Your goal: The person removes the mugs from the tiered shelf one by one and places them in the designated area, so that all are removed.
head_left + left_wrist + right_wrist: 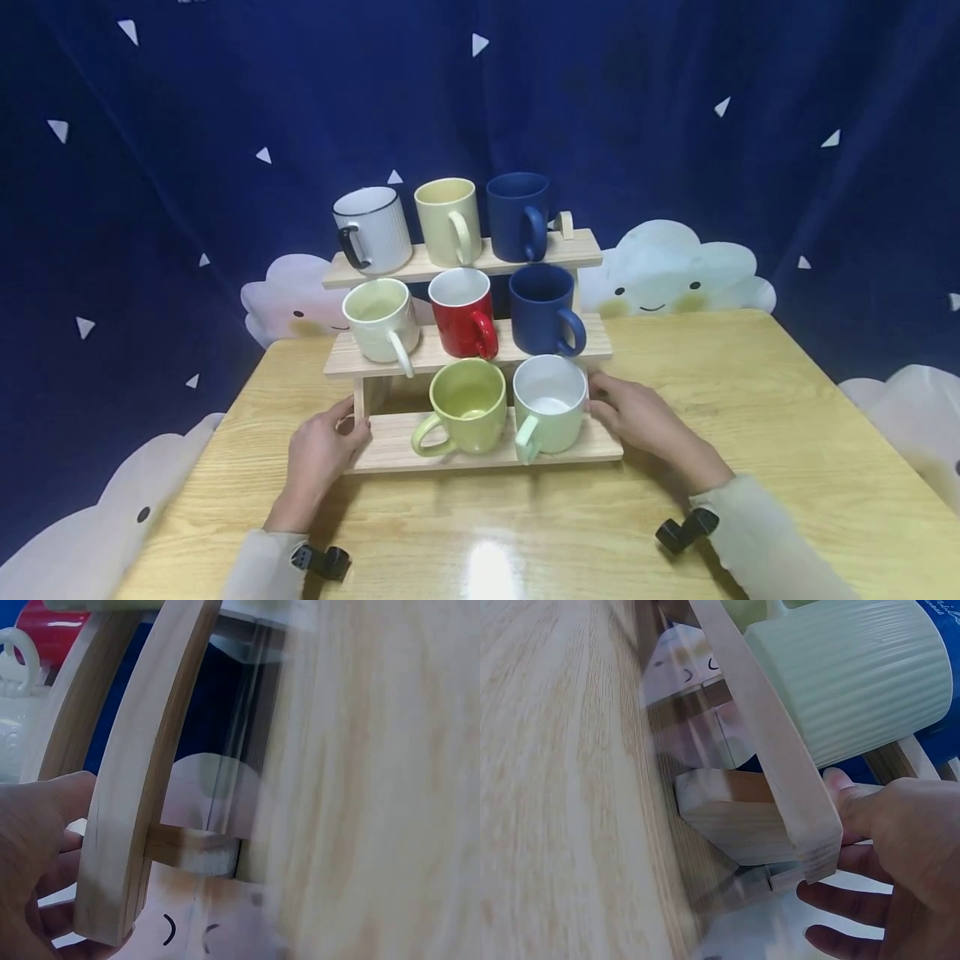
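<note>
A three-tier wooden rack point(480, 463) stands on the table, bearing several mugs. My left hand point(318, 454) grips its left side by the bottom shelf; in the left wrist view the fingers of this hand point(37, 862) curl around a board end point(120, 817). On the other side my right hand point(648, 421) holds the rack's edge beside the mint mug point(551, 408). The right wrist view shows the thumb and fingers of that hand point(907, 862) about the shelf's end point(810, 817), close under the ribbed mint mug point(855, 675). A yellow-green mug point(472, 408) sits left of the mint one.
On the middle shelf are a pale mug point(378, 325), a red mug point(461, 321) and a blue mug point(542, 312). The top shelf bears a white mug point(375, 229), a cream mug point(442, 221) and a dark blue mug point(513, 221). Behind hangs a blue curtain point(637, 108).
</note>
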`<state>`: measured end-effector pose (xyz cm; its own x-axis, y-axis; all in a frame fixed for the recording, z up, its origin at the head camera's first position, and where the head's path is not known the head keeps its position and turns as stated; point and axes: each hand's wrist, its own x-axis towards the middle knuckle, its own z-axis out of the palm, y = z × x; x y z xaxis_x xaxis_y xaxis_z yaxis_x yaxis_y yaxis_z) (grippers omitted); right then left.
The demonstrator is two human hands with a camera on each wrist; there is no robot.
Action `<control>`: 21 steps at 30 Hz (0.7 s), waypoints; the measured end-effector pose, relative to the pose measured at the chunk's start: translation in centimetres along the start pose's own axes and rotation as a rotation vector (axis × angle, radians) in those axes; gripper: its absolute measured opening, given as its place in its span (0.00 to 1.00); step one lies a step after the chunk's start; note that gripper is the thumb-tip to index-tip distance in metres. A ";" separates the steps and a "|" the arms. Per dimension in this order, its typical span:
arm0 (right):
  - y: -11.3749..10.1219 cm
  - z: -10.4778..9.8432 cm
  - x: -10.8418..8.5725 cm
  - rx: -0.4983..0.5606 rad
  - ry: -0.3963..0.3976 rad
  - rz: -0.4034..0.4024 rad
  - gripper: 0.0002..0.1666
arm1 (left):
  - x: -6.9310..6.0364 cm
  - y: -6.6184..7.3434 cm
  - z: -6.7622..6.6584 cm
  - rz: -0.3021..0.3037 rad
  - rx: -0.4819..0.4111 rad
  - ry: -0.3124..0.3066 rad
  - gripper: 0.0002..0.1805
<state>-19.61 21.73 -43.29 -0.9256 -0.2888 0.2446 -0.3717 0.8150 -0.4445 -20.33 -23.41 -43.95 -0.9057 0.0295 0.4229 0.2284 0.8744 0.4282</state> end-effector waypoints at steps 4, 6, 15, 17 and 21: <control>0.0 0.3 0.2 0.015 0.001 0.002 0.09 | 0.1 -0.1 -0.2 -0.007 0.016 -0.013 0.24; -0.1 0.4 0.3 0.022 -0.003 0.002 0.10 | 0.1 -0.2 -0.2 -0.024 0.017 -0.017 0.23; 0.1 0.7 0.2 0.012 0.003 0.026 0.10 | 0.3 -0.5 0.1 -0.047 -0.029 -0.081 0.25; 0.1 0.7 0.1 0.015 0.007 0.022 0.10 | 0.3 -0.6 0.1 -0.038 -0.038 -0.098 0.25; 0.2 0.5 -0.2 0.024 0.004 0.034 0.11 | 0.1 -0.8 -0.2 0.005 -0.033 -0.134 0.26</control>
<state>-19.54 21.70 -43.90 -0.9373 -0.2594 0.2326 -0.3421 0.8119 -0.4730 -20.57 -24.18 -44.08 -0.9435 0.1004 0.3158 0.2430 0.8575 0.4535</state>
